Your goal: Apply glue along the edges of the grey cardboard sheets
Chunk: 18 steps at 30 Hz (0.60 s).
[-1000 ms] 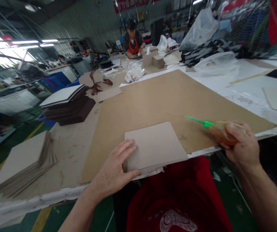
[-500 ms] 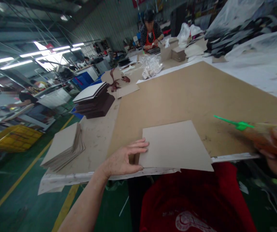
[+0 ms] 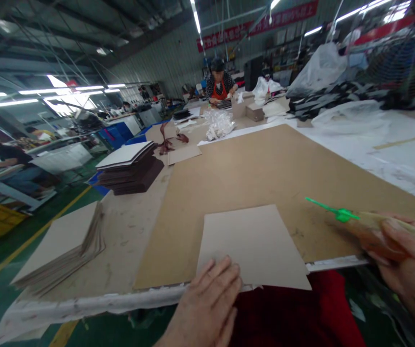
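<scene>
A grey-beige cardboard sheet [image 3: 250, 238] lies on the large brown board [image 3: 243, 173], its front edge jutting over the table edge. My left hand [image 3: 212, 299] rests on the sheet's near left corner, fingers stretched out and flat. In my right hand [image 3: 406, 255], fingers wrap round a squeeze glue bottle [image 3: 377, 236] with amber contents. Its thin green nozzle [image 3: 325, 206] points left, above the brown board and right of the sheet, touching neither as far as I can see.
Left of the board stand a stack of cardboard sheets [image 3: 62, 241] and a pile of dark brown pieces [image 3: 131, 176] topped with white. Crumpled clear plastic [image 3: 220, 123] lies farther back. A co-worker [image 3: 220, 86] in an orange apron works at the far end. Black strips [image 3: 323, 99] heap at right.
My left hand has gone from gripping the sheet's left edge to lying flat on its near corner. The view has tilted up. My right hand still holds the bottle.
</scene>
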### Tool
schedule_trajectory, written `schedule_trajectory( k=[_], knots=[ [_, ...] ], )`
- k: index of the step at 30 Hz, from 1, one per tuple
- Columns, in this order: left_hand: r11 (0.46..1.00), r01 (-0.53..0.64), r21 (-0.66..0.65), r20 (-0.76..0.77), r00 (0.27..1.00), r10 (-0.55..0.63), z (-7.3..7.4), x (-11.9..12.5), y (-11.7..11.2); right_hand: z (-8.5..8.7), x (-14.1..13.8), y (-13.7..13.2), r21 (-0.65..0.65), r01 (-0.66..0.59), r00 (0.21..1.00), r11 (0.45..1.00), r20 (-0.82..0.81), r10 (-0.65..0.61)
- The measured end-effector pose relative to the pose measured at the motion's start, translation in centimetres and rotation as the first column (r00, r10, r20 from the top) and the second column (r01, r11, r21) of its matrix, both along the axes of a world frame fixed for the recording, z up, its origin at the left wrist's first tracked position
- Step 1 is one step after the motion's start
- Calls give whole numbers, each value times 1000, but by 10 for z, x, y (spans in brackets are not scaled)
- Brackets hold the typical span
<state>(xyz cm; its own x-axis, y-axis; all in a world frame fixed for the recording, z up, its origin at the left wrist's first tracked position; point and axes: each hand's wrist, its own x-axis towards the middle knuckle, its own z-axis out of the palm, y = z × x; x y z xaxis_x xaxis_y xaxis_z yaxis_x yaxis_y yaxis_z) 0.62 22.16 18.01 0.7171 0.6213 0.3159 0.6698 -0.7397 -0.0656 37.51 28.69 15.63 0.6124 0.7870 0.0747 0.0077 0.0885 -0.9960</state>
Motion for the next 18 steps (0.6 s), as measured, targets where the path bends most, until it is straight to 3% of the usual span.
schedule_trajectory(
  k=[2, 5, 9, 14, 18],
  knots=[
    [997, 19, 71, -10, 1000, -18, -16, 19, -6, 11, -11, -3, 10, -44, 993, 999, -111, 44],
    [991, -63, 121, 35, 998, 59, -37, 39, -9, 28, -36, -5, 27, -198, 956, 980, -215, 199],
    [983, -146, 112, 210, 970, 120, -51, 52, -4, 42, -73, 1, 9, -423, 893, 906, -162, 419],
    [970, -203, 138, 424, 897, 127, -59, 62, 4, 42, -110, 12, -102, -645, 744, 757, 144, 653],
    [959, -227, 169, 502, 857, 115, -64, 69, 5, 42, -128, 19, -144, -797, 485, 586, 427, 764]
  ],
)
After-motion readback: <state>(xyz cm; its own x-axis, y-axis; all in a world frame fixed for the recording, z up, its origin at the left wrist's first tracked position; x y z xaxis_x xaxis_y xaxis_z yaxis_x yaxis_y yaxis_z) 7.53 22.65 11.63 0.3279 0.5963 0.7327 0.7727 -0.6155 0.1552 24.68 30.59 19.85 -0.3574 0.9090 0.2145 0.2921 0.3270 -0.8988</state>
